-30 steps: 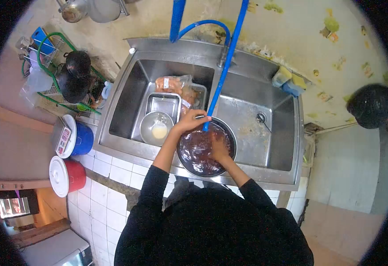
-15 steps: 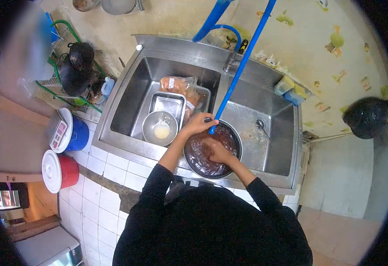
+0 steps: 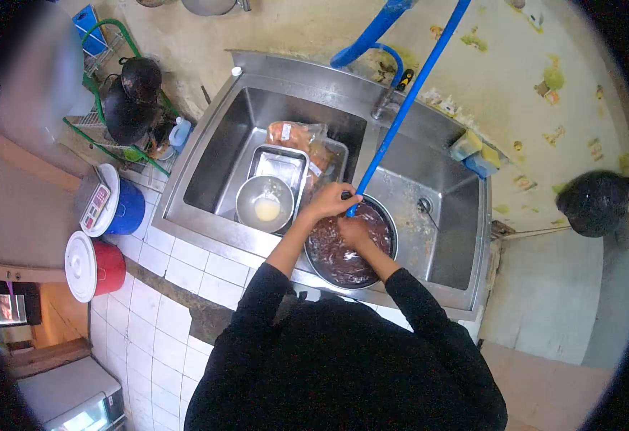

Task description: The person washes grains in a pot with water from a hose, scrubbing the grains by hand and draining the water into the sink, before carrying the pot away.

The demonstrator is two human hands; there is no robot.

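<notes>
A round pot (image 3: 394, 244) of dark reddish-brown, rippling liquid (image 3: 332, 258) sits at the front of the sink, near its divider. Pinched at the pot's far rim by my left hand (image 3: 331, 202) is the lower end of a blue hose (image 3: 390, 133), which points down into the pot. My right hand (image 3: 354, 231) dips into the liquid just below the hose end. Its fingers are hidden under the surface. Left of the pot, a metal bowl (image 3: 248, 192) with something pale in it stands by a rectangular metal tray (image 3: 257, 159).
Plastic-wrapped packs (image 3: 293, 134) of orange-brown food lie in the left basin. The right basin (image 3: 449, 226) has a drain and scattered bits. Sponges (image 3: 482, 161) sit at its back corner. Lidded red (image 3: 109, 267) and blue (image 3: 127, 208) buckets stand left, near a rack with pans (image 3: 124, 115).
My right hand has moved up through the liquid, closer to the hose end. The left hand keeps its grip on the hose. The whole view has shifted slightly.
</notes>
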